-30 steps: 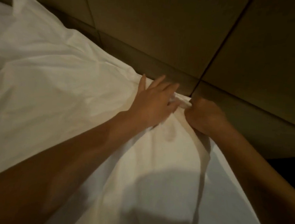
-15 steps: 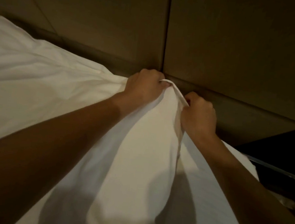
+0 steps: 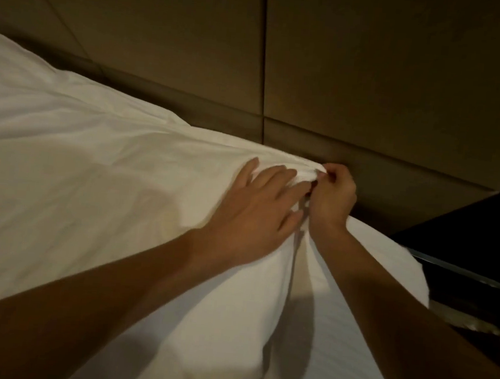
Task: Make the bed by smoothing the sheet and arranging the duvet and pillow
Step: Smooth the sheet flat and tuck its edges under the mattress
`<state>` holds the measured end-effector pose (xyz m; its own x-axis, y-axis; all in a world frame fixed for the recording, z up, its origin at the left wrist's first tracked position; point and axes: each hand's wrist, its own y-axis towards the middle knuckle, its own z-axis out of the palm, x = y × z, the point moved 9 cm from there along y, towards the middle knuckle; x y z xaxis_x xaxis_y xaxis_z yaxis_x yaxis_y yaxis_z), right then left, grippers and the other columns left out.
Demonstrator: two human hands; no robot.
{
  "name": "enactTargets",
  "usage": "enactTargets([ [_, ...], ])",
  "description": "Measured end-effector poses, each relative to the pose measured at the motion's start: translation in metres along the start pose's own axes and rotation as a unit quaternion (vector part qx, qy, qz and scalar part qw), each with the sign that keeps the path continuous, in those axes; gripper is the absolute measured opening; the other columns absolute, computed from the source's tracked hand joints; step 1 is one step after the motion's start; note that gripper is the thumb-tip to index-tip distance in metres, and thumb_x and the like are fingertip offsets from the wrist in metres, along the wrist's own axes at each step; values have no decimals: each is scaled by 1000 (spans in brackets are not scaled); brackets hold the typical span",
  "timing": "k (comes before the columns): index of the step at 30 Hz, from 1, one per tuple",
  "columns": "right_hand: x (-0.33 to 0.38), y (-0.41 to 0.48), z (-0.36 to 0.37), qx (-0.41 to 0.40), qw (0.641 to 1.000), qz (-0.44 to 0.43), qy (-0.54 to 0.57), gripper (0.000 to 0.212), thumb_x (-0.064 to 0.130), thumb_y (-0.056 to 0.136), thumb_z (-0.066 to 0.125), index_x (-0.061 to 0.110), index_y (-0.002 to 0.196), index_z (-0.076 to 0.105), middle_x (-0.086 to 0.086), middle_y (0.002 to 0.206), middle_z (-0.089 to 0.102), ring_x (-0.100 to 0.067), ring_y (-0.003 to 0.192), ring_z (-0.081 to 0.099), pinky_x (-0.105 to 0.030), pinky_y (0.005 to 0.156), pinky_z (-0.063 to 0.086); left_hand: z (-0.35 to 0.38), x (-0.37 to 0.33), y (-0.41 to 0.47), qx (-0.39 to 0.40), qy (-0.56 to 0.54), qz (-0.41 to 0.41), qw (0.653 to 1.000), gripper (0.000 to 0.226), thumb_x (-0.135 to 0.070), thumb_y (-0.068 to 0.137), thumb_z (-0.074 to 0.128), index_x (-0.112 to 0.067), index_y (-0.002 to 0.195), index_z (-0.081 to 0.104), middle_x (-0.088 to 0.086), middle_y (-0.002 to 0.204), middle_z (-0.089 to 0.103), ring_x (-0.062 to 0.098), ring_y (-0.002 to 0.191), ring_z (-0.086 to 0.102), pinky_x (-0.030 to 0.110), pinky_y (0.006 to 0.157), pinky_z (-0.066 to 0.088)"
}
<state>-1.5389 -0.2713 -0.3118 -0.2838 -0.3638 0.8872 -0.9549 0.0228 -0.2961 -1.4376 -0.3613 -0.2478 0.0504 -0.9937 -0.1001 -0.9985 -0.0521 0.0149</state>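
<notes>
Firstly, the brown padded wall panelling (image 3: 373, 79), divided by thin dark seams, fills the upper part of the view and runs directly behind the head of the bed. Below it, a creased white bedding cloth (image 3: 77, 174) covers the left and centre of the bed, its far edge lying close along the foot of the panelling; whether this cloth is the sheet or the duvet cannot be determined. Toward the lower right the cloth stands up in a long fold, and a white, finely striped bed surface (image 3: 333, 363) is exposed beneath and beside it. A dark piece of furniture (image 3: 480, 233) with a pale reflective edge stands just beside the bed at the right; its detail is lost in shadow. Two bare forearms enter from the bottom edge and meet at the far right corner of the bed. The left hand (image 3: 258, 217) lies palm down on the cloth, fingers straight and slightly spread, fingertips reaching to the right hand. The right hand (image 3: 333, 193) is curled, thumb and fingers pinching the bunched corner (image 3: 310, 172) of the cloth near the base of the panelling, just beside the left fingertips. Shadows of both arms fall across the cloth below.
</notes>
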Motion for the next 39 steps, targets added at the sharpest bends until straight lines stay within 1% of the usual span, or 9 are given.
enactTargets([
  [4,-9,-13,4,8,998,41,48,38,4,96,44,10,133,40,-2,131,39,-20,112,47,-26,99,39,17,12,0,25,15,-11,1000,57,-45,98,18,-26,146,39,5,155,35,21,144,29,48,118,14],
  [7,14,-34,7,-2,998,-33,54,30,4,98,41,9,128,43,3,119,34,-16,102,45,-16,85,36,-17,60,-5,-70,37,-172,982,52,-41,100,19,-27,148,34,3,155,34,20,145,26,53,118,10],
  [10,25,-50,29,54,991,-85,89,27,0,94,44,16,114,50,-2,119,50,-18,106,55,-28,96,46,2,96,-28,13,59,-300,952,62,-47,97,2,-28,153,20,8,160,19,27,148,14,64,114,10],
  [19,-6,-12,64,125,976,6,-179,47,29,98,37,6,138,40,-14,143,37,-34,130,38,-45,112,28,52,77,-13,106,35,-250,962,53,-50,98,1,-44,151,-2,3,163,0,21,150,-3,74,106,-3],
  [23,72,-81,52,31,937,-299,-181,43,13,93,46,0,134,48,-19,136,50,-33,128,45,-43,114,29,34,82,-18,115,9,-177,977,60,-49,99,24,-38,153,1,-3,163,-3,14,149,-4,68,112,0],
  [26,87,-147,105,202,828,-483,-204,46,23,97,33,3,136,50,-16,137,54,-29,129,48,-42,114,25,0,130,-37,73,63,-202,975,61,-40,98,40,-29,153,16,-2,163,7,15,149,1,60,116,10],
  [29,47,-113,147,249,745,-427,-448,55,41,101,12,22,152,24,-5,158,24,-23,146,19,-43,119,5,-5,206,-80,55,73,-321,943,53,-48,101,19,-40,152,12,-4,163,6,17,150,-2,68,112,0],
  [32,32,-62,146,195,769,-327,-513,55,41,102,12,20,151,23,2,161,12,-17,147,12,-49,118,0,32,237,-109,107,12,-364,925,58,-62,94,3,-49,149,-4,-6,163,-4,19,150,-6,69,111,-3],
  [39,88,-130,180,145,763,-485,-401,58,36,94,19,11,136,51,-13,141,50,-34,126,49,-48,107,34,61,234,-96,57,31,-322,945,65,-57,87,-8,-42,150,-12,3,163,-7,21,150,-7,73,108,0],
])
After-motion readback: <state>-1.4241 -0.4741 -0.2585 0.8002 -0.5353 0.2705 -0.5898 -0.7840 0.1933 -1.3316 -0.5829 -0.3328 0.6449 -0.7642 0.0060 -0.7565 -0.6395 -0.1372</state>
